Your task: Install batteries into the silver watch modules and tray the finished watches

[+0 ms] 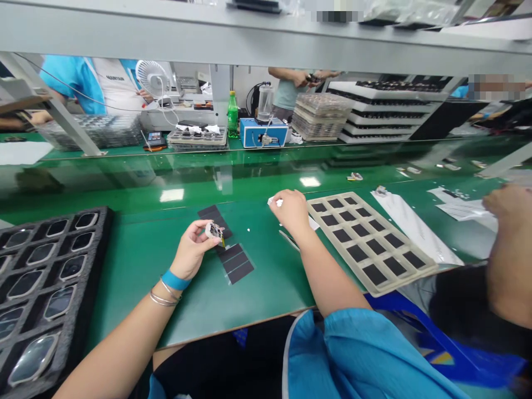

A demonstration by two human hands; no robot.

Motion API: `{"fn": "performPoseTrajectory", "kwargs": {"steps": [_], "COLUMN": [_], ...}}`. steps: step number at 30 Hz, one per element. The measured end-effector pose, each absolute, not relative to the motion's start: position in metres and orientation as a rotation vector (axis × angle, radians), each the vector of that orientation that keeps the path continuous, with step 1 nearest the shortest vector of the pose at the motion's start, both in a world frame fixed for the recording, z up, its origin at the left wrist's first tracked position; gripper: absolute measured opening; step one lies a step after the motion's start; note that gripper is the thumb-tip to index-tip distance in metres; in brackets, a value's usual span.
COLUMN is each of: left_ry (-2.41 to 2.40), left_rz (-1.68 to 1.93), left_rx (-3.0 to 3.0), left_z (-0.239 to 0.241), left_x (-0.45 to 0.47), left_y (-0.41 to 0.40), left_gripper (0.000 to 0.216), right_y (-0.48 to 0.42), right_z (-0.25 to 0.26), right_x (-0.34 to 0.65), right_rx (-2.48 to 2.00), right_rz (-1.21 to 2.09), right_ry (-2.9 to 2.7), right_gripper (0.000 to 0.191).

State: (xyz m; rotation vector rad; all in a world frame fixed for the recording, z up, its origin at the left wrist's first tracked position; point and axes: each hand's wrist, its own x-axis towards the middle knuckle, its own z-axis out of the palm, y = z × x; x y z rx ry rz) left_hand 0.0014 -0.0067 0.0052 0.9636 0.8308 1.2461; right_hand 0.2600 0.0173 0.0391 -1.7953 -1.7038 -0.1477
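Observation:
My left hand (192,248) is closed around a small white-cased electronic part (214,231), its open inside and a yellow strip showing. It is held just above black adhesive strips (238,264) on the green table; another dark strip (213,215) lies behind. My right hand (293,213) is farther forward, fingers pinched at a small white piece (272,201); whether that piece is lifted off the table I cannot tell. Metal tweezers (288,240) rest beside my right forearm, close to a scrap of white paper (313,223).
At left stands a black foam tray (108,233) of framed glass faces. A beige tray (380,287) with black rectangles lies right of my right arm. Beyond it are a white paper strip (415,227) and another person's blurred arm (509,255). A shelf beam (266,47) crosses overhead.

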Motion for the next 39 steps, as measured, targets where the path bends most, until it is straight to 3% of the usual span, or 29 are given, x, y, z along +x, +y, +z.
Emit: {"fn": "performPoseTrajectory", "kwargs": {"steps": [3,5,11,15,29,32,35,36,39], "left_ry": [0.830,0.821,0.797,0.786,0.790,0.776,0.735,0.724,0.717], "left_rz": [1.242,1.232,1.252,1.257,1.205,1.207,1.182,1.168,1.121], "left_rx": [0.910,0.894,0.860,0.861,0.887,0.876,0.873,0.873,0.874], "left_z": [0.008,0.009,0.007,0.005,0.002,0.005,0.011,0.013,0.016], "left_x": [0.000,0.000,-0.007,-0.012,-0.014,-0.012,-0.009,-0.009,-0.009], "left_y": [-0.006,-0.006,-0.003,0.002,0.005,0.000,-0.004,-0.005,-0.005], "left_gripper": [0.053,0.053,0.055,0.053,0.049,0.051,0.056,0.058,0.063], "right_y": [0.023,0.022,0.002,-0.010,-0.014,-0.008,0.001,0.003,0.005], "right_z": [0.045,0.042,0.010,-0.007,-0.011,-0.010,-0.013,-0.014,-0.015], "right_x": [0.280,0.274,0.197,0.170,0.162,0.168,0.177,0.180,0.182], "right_rx": [-2.084,-2.034,-1.274,-1.180,-1.245,-1.226,-1.160,-1.100,-0.885], "right_rz": [-0.076,-0.055,0.367,0.337,0.325,0.482,0.787,0.939,1.416], "right_ry": [-1.665,-1.704,-2.506,-2.675,-2.573,-2.391,-1.905,-1.726,-1.348], "right_gripper": [0.024,0.032,0.033,0.049,0.045,0.017,0.007,0.007,0.034]}}
